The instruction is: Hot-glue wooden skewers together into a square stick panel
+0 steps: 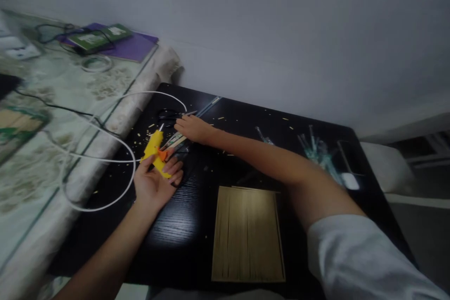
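My left hand (156, 180) is wrapped around a yellow glue gun (153, 145) with an orange trigger (163, 155). Its metal nozzle points up and away from me. Across the table, my right hand (193, 128) has its fingers curled down at a small pile of thin strips (175, 140). What those fingers grip is hidden. Black-handled scissors (168, 114) lie right beside its fingertips, and a long ruler-like strip (208, 107) extends behind it. Nearer to me, a flat panel of light wooden strips (249, 234) rests on the black table (176, 229).
A white cable (100, 208) loops over the left table edge. Small scraps (149, 132) lie scattered near the scissors. On the right are clear glue sticks (321, 154) and a dark phone-like object (351, 157). A purple folder (133, 47) lies on the cloth-covered surface at left.
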The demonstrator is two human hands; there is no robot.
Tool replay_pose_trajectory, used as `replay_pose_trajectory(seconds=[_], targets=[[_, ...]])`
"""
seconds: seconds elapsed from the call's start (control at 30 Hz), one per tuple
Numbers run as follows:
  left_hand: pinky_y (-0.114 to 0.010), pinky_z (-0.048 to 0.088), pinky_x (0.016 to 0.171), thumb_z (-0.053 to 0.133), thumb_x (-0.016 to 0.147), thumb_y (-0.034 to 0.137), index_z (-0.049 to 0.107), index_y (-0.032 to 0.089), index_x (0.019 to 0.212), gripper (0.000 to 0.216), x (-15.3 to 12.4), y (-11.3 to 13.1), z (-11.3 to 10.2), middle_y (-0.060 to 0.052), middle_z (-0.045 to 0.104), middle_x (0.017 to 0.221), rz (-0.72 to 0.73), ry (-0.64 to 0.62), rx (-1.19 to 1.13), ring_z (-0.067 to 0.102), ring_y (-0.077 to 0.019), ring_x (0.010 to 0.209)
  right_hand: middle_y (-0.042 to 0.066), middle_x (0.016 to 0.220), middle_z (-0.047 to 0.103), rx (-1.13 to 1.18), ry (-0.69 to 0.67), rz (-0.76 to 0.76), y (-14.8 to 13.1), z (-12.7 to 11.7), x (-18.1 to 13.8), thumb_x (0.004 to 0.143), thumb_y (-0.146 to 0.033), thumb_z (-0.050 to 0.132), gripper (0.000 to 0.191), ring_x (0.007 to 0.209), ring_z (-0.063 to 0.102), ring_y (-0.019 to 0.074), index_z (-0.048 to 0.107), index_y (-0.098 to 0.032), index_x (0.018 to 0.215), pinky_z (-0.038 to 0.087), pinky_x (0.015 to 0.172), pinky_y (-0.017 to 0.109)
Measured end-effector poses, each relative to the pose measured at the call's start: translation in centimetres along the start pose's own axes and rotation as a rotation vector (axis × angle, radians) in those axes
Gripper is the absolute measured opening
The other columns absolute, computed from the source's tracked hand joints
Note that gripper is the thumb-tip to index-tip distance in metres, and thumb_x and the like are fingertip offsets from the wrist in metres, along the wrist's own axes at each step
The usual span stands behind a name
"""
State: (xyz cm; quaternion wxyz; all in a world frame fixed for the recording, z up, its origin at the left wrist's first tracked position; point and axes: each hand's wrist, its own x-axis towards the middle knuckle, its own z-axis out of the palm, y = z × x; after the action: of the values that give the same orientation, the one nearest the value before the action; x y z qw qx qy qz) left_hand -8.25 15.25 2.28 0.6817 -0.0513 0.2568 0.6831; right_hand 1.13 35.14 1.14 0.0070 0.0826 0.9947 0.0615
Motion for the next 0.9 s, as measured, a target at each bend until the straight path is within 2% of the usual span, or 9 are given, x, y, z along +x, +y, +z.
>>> replay_pose_trajectory(seconds=[0.17, 0.27, 0.37, 0.43, 0.53, 0.67, 0.8, 0.83, 0.9], targets=[[-0.023, 0.041, 0.041, 0.054, 0.093, 0.034, 0.065, 0.015, 0.102, 0.024, 0.0, 0.2, 0.3, 0.004, 0.042, 0.060, 0.034, 0.033, 0.021, 0.046, -0.0129, 0.049, 0.012, 0.119, 0.067, 0.038, 0.071, 0.058, -0.3, 0.1, 0.9, 0.111, -0.013, 0.026, 0.034, 0.113, 0.062, 0.0225, 0.059, -0.011, 0.120, 0.044, 0.096, 0.038], [-0.022, 0.039, 0.042, 0.057, 0.091, 0.037, 0.065, 0.015, 0.099, 0.024, 0.0, 0.3, 0.5, 0.004, 0.041, 0.060, 0.051, 0.041, 0.028, 0.045, -0.0124, 0.048, 0.001, 0.106, 0.068, 0.228, 0.189, 0.183, 0.6, -0.4, 1.9, 0.107, -0.014, 0.035, 0.024, 0.107, 0.064, 0.0122, 0.058, -0.013, 0.110, 0.043, 0.093, 0.033], [-0.022, 0.039, 0.042, 0.063, 0.087, 0.037, 0.064, 0.017, 0.096, 0.022, 0.0, 0.5, 0.4, 0.005, 0.038, 0.060, 0.048, 0.009, 0.041, 0.044, -0.0117, 0.048, -0.005, 0.103, 0.064, 0.436, 0.404, 0.284, 2.4, -1.9, 2.5, 0.107, -0.020, 0.042, 0.012, 0.100, 0.062, 0.0059, 0.054, -0.018, 0.107, 0.042, 0.093, 0.027], [-0.022, 0.038, 0.042, 0.066, 0.085, 0.037, 0.064, 0.017, 0.095, 0.022, 0.2, 0.5, 0.3, 0.006, 0.037, 0.060, 0.044, -0.012, 0.054, 0.043, -0.0113, 0.048, -0.008, 0.102, 0.061, 0.571, 0.519, 0.299, 3.7, -3.7, 2.3, 0.107, -0.014, 0.048, 0.007, 0.097, 0.058, 0.0019, 0.050, -0.021, 0.107, 0.042, 0.092, 0.021], [-0.023, 0.039, 0.042, 0.064, 0.085, 0.037, 0.063, 0.017, 0.094, 0.022, 0.3, 0.4, 0.2, 0.005, 0.038, 0.061, 0.041, -0.028, 0.084, 0.041, -0.0110, 0.048, -0.013, 0.094, 0.055, 0.806, 0.760, 0.409, 5.1, -7.1, 1.2, 0.107, 0.002, 0.041, 0.023, 0.086, 0.053, -0.0034, 0.044, -0.021, 0.106, 0.039, 0.092, 0.013], [-0.021, 0.039, 0.041, 0.056, 0.091, 0.039, 0.062, 0.018, 0.095, 0.023, 0.3, 0.3, 0.6, 0.004, 0.039, 0.059, 0.047, -0.041, 0.121, 0.039, -0.0117, 0.049, -0.016, 0.084, 0.054, 0.921, 1.050, 0.506, 5.7, -12.1, -1.2, 0.111, -0.001, 0.038, 0.021, 0.079, 0.053, -0.0045, 0.044, -0.022, 0.111, 0.040, 0.089, 0.007], [-0.022, 0.037, 0.039, 0.048, 0.094, 0.039, 0.062, 0.015, 0.096, 0.027, 0.0, 0.1, 1.4, 0.002, 0.040, 0.058, 0.062, -0.015, 0.161, 0.036, -0.0125, 0.049, -0.015, 0.087, 0.053, 1.137, 1.133, 0.649, 4.8, -16.9, -4.7, 0.115, -0.017, 0.028, 0.017, 0.076, 0.060, -0.0073, 0.043, -0.022, 0.120, 0.044, 0.085, 0.008], [-0.022, 0.037, 0.039, 0.048, 0.093, 0.039, 0.062, 0.015, 0.097, 0.028, -0.1, 0.1, 1.5, 0.001, 0.040, 0.058, 0.067, -0.010, 0.176, 0.036, -0.0128, 0.049, -0.013, 0.094, 0.056, 1.170, 1.143, 0.606, 4.3, -17.9, -5.8, 0.114, -0.020, 0.031, 0.015, 0.083, 0.066, -0.0056, 0.043, -0.024, 0.122, 0.048, 0.087, 0.011], [-0.023, 0.037, 0.038, 0.049, 0.093, 0.038, 0.063, 0.014, 0.100, 0.029, -0.3, -0.1, 1.8, 0.000, 0.041, 0.058, 0.069, -0.009, 0.202, 0.036, -0.0134, 0.050, -0.011, 0.095, 0.059, 1.241, 1.183, 0.642, 3.1, -19.6, -7.9, 0.114, -0.020, 0.033, 0.013, 0.083, 0.068, -0.0013, 0.043, -0.028, 0.113, 0.054, 0.084, 0.013]])
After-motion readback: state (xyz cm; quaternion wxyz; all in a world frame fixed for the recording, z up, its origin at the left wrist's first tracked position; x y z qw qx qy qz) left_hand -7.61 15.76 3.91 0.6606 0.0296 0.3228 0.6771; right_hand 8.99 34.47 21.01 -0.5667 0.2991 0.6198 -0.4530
